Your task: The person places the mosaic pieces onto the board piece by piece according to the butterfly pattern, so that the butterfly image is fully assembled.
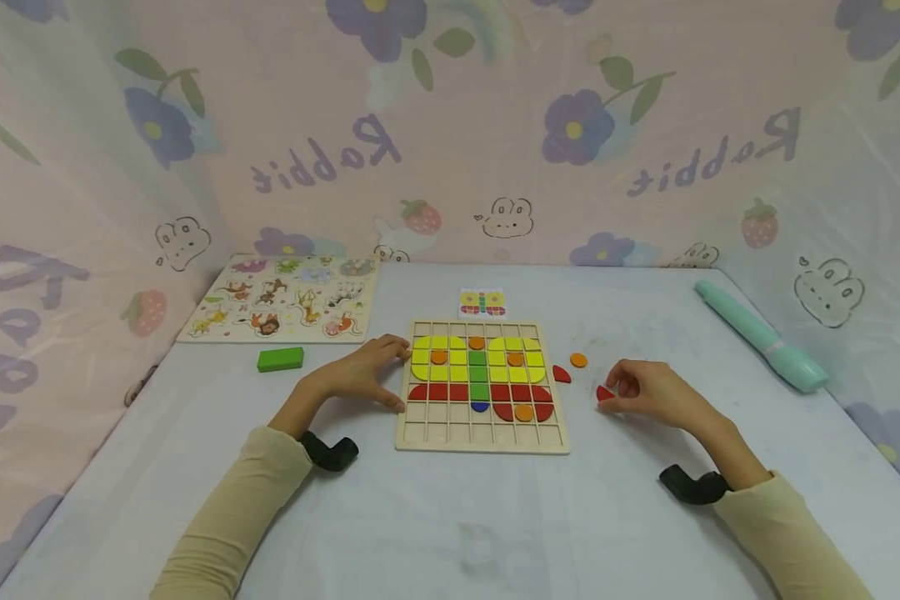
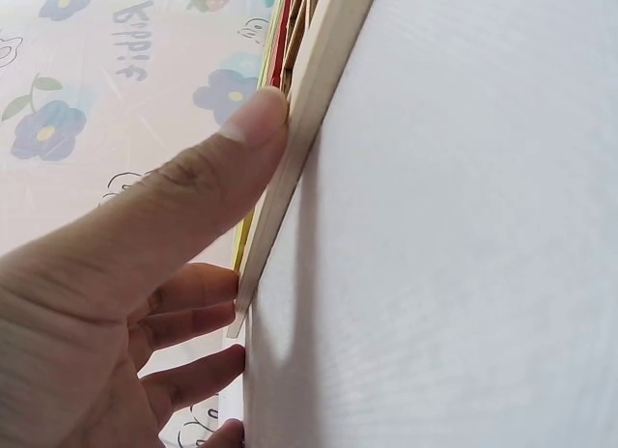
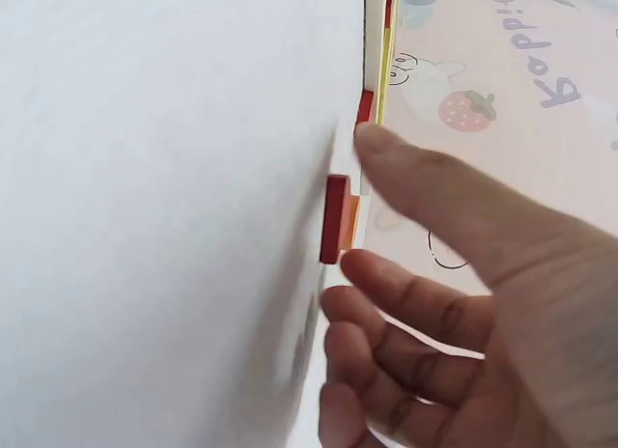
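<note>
My left hand (image 1: 360,372) rests against the left edge of a wooden grid board (image 1: 450,433), its thumb and fingertips touching the rim. In the left wrist view the thumb (image 2: 208,173) lies at the board's side. Yellow, red, green, orange and blue pieces fill part of the grid in a butterfly shape. My right hand (image 1: 648,387) is right of the board, thumb and index finger on either side of a red quarter-round piece (image 1: 604,392). In the right wrist view a gap shows between the thumb and that red piece (image 3: 334,219).
Another red piece (image 1: 562,374) and an orange disc (image 1: 578,360) lie right of the board. Behind it sits a small butterfly picture card (image 1: 482,303). At left are a green block (image 1: 281,359) and an animal puzzle (image 1: 277,300); a mint-green wand-like object (image 1: 761,333) lies far right.
</note>
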The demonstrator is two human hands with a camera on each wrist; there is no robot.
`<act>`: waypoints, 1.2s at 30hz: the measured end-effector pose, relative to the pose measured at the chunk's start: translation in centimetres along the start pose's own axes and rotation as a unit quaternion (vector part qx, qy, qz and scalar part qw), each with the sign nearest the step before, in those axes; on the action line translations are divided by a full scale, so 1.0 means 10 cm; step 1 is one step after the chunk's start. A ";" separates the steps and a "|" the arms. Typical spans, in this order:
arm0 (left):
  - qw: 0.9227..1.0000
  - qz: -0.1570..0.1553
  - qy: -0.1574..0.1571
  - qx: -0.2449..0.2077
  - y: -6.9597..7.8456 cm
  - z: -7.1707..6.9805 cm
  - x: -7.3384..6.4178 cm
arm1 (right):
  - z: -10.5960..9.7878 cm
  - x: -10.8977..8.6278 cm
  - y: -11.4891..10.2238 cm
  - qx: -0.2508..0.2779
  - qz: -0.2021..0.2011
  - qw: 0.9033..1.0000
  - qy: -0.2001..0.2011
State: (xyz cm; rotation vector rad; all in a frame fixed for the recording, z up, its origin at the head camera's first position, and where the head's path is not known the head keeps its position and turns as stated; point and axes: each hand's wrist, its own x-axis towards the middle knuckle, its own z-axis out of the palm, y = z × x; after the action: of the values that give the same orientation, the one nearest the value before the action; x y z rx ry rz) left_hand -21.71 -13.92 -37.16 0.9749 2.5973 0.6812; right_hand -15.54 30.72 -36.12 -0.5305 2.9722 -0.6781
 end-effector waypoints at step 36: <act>1.000 0.009 0.003 -0.006 0.01 -0.01 0.00 | 0.32 0.48 -0.62 0.077 -0.190 0.979 -0.019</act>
State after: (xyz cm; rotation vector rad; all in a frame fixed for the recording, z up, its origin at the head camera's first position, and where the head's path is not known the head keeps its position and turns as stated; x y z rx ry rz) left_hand -21.72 -13.89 -37.02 0.9942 2.5904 0.7032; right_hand -17.68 22.56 -36.18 -1.0988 2.7712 -0.9029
